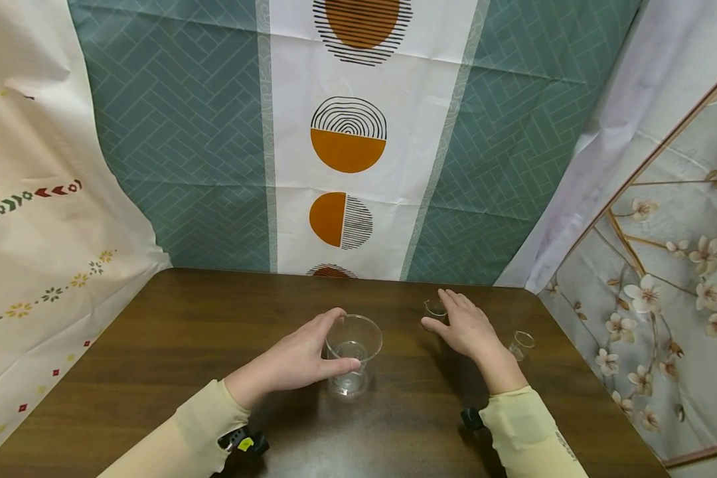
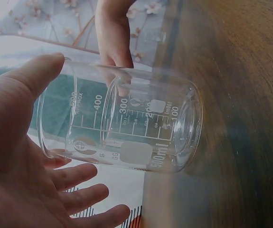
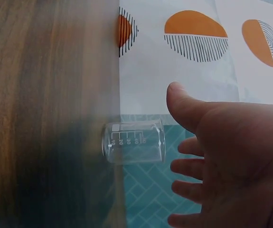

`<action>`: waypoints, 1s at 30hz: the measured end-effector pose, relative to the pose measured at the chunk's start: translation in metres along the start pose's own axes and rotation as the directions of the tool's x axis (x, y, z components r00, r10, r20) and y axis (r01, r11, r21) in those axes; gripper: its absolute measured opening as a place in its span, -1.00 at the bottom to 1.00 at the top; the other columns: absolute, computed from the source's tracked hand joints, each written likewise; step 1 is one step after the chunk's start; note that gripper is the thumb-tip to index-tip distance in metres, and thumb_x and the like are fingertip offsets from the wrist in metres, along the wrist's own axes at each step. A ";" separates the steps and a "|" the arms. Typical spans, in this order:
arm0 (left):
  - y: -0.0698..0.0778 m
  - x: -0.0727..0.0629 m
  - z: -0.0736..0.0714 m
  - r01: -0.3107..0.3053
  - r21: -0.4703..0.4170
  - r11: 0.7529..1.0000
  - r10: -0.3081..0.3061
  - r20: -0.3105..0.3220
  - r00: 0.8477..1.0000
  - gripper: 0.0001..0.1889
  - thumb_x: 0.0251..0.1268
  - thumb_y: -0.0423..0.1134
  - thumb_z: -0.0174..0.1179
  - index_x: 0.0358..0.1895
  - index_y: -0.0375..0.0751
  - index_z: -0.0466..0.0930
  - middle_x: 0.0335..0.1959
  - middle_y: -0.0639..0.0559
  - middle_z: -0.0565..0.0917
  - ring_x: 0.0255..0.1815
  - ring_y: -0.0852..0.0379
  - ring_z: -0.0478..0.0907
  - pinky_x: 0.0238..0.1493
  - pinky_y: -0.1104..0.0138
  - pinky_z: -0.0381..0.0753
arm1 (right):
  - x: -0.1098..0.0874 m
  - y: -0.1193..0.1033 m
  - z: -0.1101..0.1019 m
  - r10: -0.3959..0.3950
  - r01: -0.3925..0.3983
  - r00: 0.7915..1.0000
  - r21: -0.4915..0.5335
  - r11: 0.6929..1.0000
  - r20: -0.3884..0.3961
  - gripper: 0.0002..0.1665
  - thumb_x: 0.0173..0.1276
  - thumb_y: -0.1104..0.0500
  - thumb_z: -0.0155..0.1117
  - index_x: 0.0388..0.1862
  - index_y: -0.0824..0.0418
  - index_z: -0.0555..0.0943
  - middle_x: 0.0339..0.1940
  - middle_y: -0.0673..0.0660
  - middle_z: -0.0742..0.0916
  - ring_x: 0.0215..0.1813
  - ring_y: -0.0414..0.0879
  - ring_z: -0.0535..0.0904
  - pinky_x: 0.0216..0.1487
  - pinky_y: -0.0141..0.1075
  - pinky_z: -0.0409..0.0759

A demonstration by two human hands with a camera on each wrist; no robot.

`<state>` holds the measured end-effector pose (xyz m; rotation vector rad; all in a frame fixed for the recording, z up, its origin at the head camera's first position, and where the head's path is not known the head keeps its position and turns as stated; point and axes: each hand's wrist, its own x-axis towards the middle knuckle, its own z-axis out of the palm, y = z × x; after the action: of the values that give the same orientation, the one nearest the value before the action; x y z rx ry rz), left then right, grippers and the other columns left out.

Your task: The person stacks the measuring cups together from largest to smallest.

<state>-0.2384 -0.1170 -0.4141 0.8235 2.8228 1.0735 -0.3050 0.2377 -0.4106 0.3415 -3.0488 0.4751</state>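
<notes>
Dk brown wood-grain table point(image 1: 406, 405). Behind it, teal cloth point(image 1: 179, 133) w/ herringbone-type lines, plus white centre band point(image 1: 349, 182) w/ orange & blk-lined circles in a vert. row. L side: cream cloth point(image 1: 36, 259) w/ small red, green & yellow motifs. R side: grey panel point(image 1: 681, 265), prob. fabric, hard to tell, w/ white blossoms & brown branches; pale lilac folds point(image 1: 615, 133) btwn it & the teal.

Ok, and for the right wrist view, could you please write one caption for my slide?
Right hand near a small graduated glass beaker, upright on a brown wood-grained table.
</notes>
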 end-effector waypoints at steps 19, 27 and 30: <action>0.000 0.000 0.000 0.010 0.009 1.000 -0.010 0.004 1.000 -0.04 0.35 0.39 0.45 0.60 -0.11 0.32 0.54 -0.17 0.51 0.44 -0.19 0.54 0.31 -0.15 0.59 | 0.004 0.006 0.005 0.022 -0.022 0.999 0.014 1.000 0.025 0.03 0.70 -0.22 0.27 0.79 0.38 0.14 0.75 0.45 0.29 0.74 0.44 0.14 0.62 0.39 0.12; 0.001 -0.001 0.000 0.012 0.006 1.000 -0.012 0.004 1.000 -0.03 0.34 0.39 0.45 0.60 -0.11 0.33 0.53 -0.14 0.51 0.43 -0.18 0.54 0.30 -0.14 0.60 | 0.004 0.006 0.007 0.036 -0.037 0.998 0.028 0.999 0.047 0.05 0.70 -0.25 0.25 0.80 0.35 0.13 0.73 0.46 0.31 0.73 0.44 0.16 0.62 0.39 0.13; 0.001 -0.001 -0.001 0.011 0.003 1.000 -0.011 0.006 1.000 -0.01 0.35 0.39 0.45 0.61 -0.15 0.32 0.54 -0.18 0.50 0.44 -0.20 0.54 0.31 -0.15 0.59 | 0.003 0.005 0.007 0.044 -0.045 0.997 0.024 0.999 0.058 0.05 0.70 -0.27 0.24 0.81 0.34 0.12 0.73 0.48 0.31 0.72 0.45 0.17 0.61 0.39 0.15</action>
<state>-0.2370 -0.1175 -0.4128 0.8098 2.8210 1.0641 -0.3091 0.2400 -0.4182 0.2943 -3.1145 0.5149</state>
